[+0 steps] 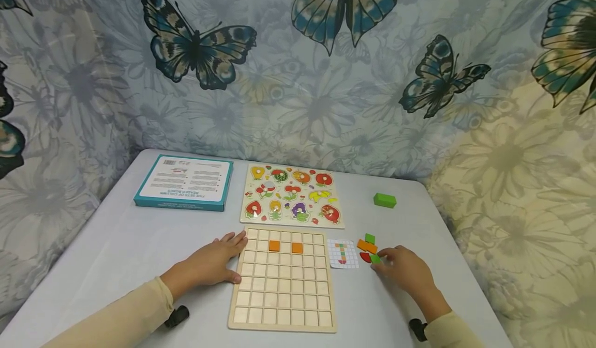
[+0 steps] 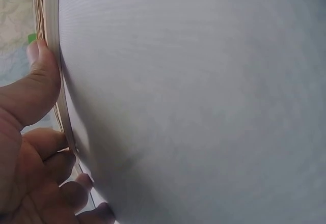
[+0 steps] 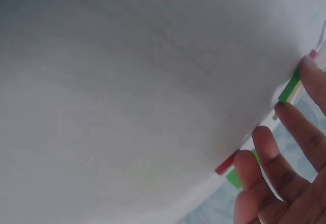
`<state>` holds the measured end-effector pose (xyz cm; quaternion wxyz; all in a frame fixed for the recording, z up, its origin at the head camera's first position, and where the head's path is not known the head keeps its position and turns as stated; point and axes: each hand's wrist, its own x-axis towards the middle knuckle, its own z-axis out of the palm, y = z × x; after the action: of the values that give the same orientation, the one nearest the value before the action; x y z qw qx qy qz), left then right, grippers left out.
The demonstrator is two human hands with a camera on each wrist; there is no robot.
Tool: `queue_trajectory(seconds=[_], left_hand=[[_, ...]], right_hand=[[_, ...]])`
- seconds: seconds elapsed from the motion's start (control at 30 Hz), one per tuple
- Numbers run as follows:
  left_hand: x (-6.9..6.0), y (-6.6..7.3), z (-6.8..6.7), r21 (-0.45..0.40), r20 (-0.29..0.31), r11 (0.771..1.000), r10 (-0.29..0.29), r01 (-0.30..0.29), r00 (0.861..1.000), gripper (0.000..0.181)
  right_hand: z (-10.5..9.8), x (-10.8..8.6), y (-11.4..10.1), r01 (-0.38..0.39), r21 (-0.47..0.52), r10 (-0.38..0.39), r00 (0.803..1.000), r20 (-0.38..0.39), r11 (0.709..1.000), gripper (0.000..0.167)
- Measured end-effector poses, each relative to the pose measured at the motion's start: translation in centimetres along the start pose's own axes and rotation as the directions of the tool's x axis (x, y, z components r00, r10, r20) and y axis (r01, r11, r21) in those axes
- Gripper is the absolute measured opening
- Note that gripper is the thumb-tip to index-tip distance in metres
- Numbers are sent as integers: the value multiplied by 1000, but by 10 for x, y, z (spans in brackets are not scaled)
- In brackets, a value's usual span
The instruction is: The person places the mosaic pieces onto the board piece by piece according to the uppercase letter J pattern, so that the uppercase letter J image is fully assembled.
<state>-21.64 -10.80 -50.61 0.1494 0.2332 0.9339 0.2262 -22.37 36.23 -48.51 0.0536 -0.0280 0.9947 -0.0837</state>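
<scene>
So on my remote feed the wooden grid board (image 1: 282, 288) sits on the white surface (image 1: 139, 250), and I'll place everything by that board. My left hand (image 1: 207, 262) is on its left side, fingers and thumb spread apart with the tips resting against the rim, just touching it rather than wrapped around anything. My right hand (image 1: 406, 270) is off to the right of the board, thumb and index finger nearly together, pinching a green square tile (image 1: 375, 259); the right wrist cam shows the tile's edge between those two tips, with the other fingers loosely bent. Right by that, also to the right of the board, I can see a red curved tile (image 1: 364, 257), a couple of orange tiles (image 1: 368, 246) and another green tile (image 1: 370, 238). Between the board and that bunch lies a pattern card (image 1: 343, 261) with a little colored design. Two orange square tiles (image 1: 274, 246) already sit in the board's second row from the far end, one cell between them. Just beyond the board there's a fruit puzzle (image 1: 292, 195); beyond and left, a teal-edged box (image 1: 183, 182); beyond and right, a green rectangular block (image 1: 385, 200).
</scene>
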Motion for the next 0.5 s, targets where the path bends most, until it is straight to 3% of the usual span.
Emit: queue_trajectory(seconds=[0.1, 0.3, 0.5], left_hand=[[0, 0, 1, 3, 0, 1000, 8, -8, 1000, 94], [1, -1, 3, 9, 1, 1000, 4, -4, 1000, 94], [1, -3, 3, 30, 0, 1000, 0, 0, 1000, 95]], right_hand=[[1, 0, 2, 22, -14, -22, 1000, 11, 1000, 36], [-2, -6, 8, -12, 80, 9, 1000, 29, 997, 38], [-2, -3, 13, -4, 96, 2, 1000, 17, 995, 27]])
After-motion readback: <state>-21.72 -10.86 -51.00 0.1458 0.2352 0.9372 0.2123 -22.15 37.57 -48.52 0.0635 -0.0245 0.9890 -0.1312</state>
